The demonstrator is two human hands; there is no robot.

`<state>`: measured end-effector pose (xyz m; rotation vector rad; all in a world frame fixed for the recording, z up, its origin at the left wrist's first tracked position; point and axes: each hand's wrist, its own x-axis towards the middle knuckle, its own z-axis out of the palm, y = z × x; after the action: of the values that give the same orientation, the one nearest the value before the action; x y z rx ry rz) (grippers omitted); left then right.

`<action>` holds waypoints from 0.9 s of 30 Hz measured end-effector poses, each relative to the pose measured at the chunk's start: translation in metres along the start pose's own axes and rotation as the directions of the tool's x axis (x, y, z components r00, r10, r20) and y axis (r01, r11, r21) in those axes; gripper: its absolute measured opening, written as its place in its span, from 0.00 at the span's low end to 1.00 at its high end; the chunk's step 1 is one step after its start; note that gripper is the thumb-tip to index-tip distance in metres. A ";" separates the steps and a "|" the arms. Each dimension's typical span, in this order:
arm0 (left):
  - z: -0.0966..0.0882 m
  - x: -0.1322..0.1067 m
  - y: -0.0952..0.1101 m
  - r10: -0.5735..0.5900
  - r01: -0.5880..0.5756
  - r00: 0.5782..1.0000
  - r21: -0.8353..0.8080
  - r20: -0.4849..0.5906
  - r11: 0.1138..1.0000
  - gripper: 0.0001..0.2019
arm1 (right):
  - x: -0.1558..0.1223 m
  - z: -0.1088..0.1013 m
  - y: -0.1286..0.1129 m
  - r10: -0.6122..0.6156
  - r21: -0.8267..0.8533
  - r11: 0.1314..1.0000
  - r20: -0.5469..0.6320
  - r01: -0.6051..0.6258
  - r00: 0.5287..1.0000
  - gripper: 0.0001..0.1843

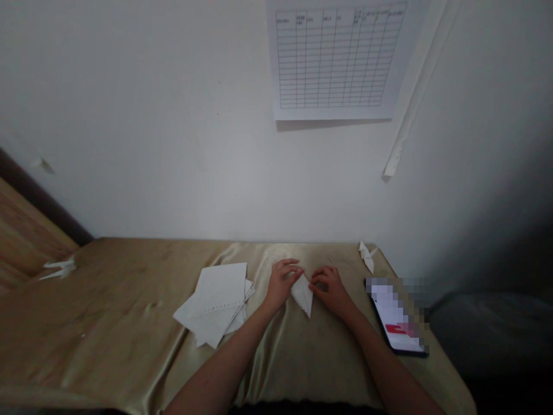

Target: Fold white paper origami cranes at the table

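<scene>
A small white sheet of paper folded into a diamond (303,295) lies on the cloth-covered table between my two hands, one point toward me. With thumb and fingers, my left hand (281,281) pinches it near its upper left edge. My right hand (332,286) has its curled fingertips at the right corner of the paper, gripping that edge. Left of my left hand is a loose pile of white paper sheets (220,297), some with torn or perforated edges.
A phone (397,320) with a lit screen, partly pixelated, lies on the right. Behind it sits a folded paper figure (366,256); another white paper piece (59,268) is at far left. The gold tablecloth (116,311) meets a wall with a printed chart (334,63).
</scene>
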<state>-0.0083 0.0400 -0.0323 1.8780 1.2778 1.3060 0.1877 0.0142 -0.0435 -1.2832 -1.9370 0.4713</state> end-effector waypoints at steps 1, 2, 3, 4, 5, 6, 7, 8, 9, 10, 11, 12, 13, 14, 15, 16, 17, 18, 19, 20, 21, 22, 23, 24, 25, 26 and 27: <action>0.000 0.000 0.001 -0.002 0.002 1.000 0.001 0.004 1.000 0.05 | 0.000 0.000 0.000 0.000 -0.002 1.000 -0.002 0.000 1.000 0.05; 0.000 0.000 0.002 -0.006 0.005 1.000 0.005 0.005 1.000 0.05 | 0.000 0.000 0.000 0.000 -0.006 1.000 -0.005 0.000 1.000 0.05; -0.001 0.000 0.002 -0.010 0.010 1.000 0.011 0.001 1.000 0.05 | -0.001 -0.001 -0.001 0.000 -0.012 1.000 -0.011 0.000 1.000 0.05; -0.001 0.000 0.003 -0.013 0.013 1.000 0.016 -0.006 1.000 0.05 | -0.001 -0.001 -0.002 -0.004 -0.018 1.000 -0.021 0.003 1.000 0.05; -0.001 -0.001 0.004 -0.014 0.014 1.000 0.020 -0.012 1.000 0.05 | -0.002 -0.001 -0.004 -0.009 -0.024 1.000 -0.036 0.009 0.999 0.04; -0.001 -0.001 0.005 -0.012 0.012 1.000 0.022 -0.016 1.000 0.05 | -0.002 -0.001 -0.005 -0.017 -0.027 1.000 -0.056 0.015 0.998 0.04; -0.001 -0.001 0.005 -0.008 0.008 1.000 0.024 -0.016 1.000 0.05 | -0.002 0.000 -0.007 -0.026 -0.029 0.999 -0.080 0.023 0.996 0.04; -0.001 -0.001 0.006 -0.001 0.001 1.000 0.025 -0.013 1.000 0.05 | -0.002 0.001 -0.009 -0.034 -0.028 0.999 -0.106 0.031 0.994 0.04; -0.001 -0.002 0.007 0.006 -0.006 1.000 0.027 -0.006 1.000 0.05 | -0.002 0.002 -0.011 -0.041 -0.026 0.999 -0.129 0.038 0.991 0.05; -0.001 -0.003 0.008 0.013 -0.013 1.000 0.030 0.004 0.999 0.05 | -0.002 0.003 -0.012 -0.045 -0.024 0.999 -0.149 0.042 0.988 0.05; 0.000 -0.003 0.008 0.018 -0.018 1.000 0.035 0.012 0.999 0.05 | -0.001 0.004 -0.014 -0.048 -0.022 0.999 -0.162 0.045 0.986 0.05; 0.000 -0.004 0.009 0.018 -0.019 1.000 0.039 0.019 0.999 0.06 | -0.001 0.005 -0.015 -0.051 -0.021 0.999 -0.167 0.048 0.985 0.05; 0.000 -0.004 0.010 0.014 -0.015 1.000 0.040 0.023 0.999 0.06 | 0.000 0.006 -0.015 -0.052 -0.021 0.999 -0.168 0.049 0.984 0.05; -0.001 -0.004 0.011 0.008 -0.009 1.000 0.038 0.023 0.999 0.06 | 0.000 0.006 -0.016 -0.052 -0.025 0.999 -0.162 0.048 0.985 0.05; -0.001 -0.004 0.012 0.000 -0.001 1.000 0.035 0.014 0.999 0.06 | 0.001 0.006 -0.015 -0.048 -0.033 0.999 -0.149 0.043 0.988 0.04; -0.003 -0.003 0.012 -0.009 0.009 1.000 0.033 0.001 0.999 0.06 | 0.001 0.006 -0.015 -0.040 -0.045 0.998 -0.134 0.034 0.990 0.04; -0.004 -0.003 0.013 -0.017 0.017 1.000 0.034 -0.014 0.999 0.06 | 0.001 0.006 -0.014 -0.029 -0.059 0.998 -0.118 0.023 0.993 0.04; -0.005 -0.002 0.013 -0.024 0.025 0.999 0.035 -0.030 0.999 0.06 | 0.000 0.006 -0.012 -0.019 -0.071 0.997 -0.102 0.011 0.995 0.04; -0.007 -0.002 0.013 -0.030 0.031 0.998 0.037 -0.047 0.999 0.06 | 0.000 0.006 -0.011 -0.011 -0.082 0.997 -0.085 0.004 0.996 0.04; -0.008 -0.001 0.013 -0.033 0.035 0.998 0.039 -0.057 0.999 0.06 | 0.000 0.005 -0.010 -0.008 -0.089 0.996 -0.074 0.001 0.997 0.04; -0.008 -0.001 0.012 -0.032 0.035 0.998 0.039 -0.061 0.999 0.05 | 0.000 0.005 -0.009 -0.008 -0.093 0.996 -0.068 0.002 0.998 0.04; -0.008 -0.001 0.012 -0.027 0.029 0.998 0.038 -0.059 0.999 0.05 | -0.001 0.005 -0.008 -0.009 -0.098 0.995 -0.062 0.003 0.998 0.04; -0.008 -0.001 0.011 -0.019 0.022 0.998 0.038 -0.054 0.999 0.05 | -0.001 0.005 -0.007 -0.010 -0.103 0.995 -0.058 0.004 0.998 0.04; -0.008 0.000 0.010 -0.010 0.012 0.999 0.041 -0.048 0.999 0.05 | -0.001 0.005 -0.007 -0.009 -0.108 0.994 -0.054 0.003 0.999 0.04; -0.007 0.000 0.009 -0.001 0.003 0.999 0.050 -0.041 0.999 0.06 | -0.001 0.005 -0.007 -0.006 -0.114 0.994 -0.052 0.000 0.999 0.04; -0.006 0.000 0.009 0.007 -0.005 0.999 0.060 -0.039 0.998 0.06 | -0.001 0.005 -0.007 -0.005 -0.118 0.993 -0.049 -0.001 0.999 0.04; -0.006 0.000 0.008 0.013 -0.011 0.999 0.072 -0.038 0.997 0.06 | -0.001 0.005 -0.008 -0.007 -0.122 0.992 -0.047 0.001 0.999 0.04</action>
<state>-0.0107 0.0360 -0.0236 1.9208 1.3521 1.3247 0.1794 0.0102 -0.0423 -1.3552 -1.9537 0.3214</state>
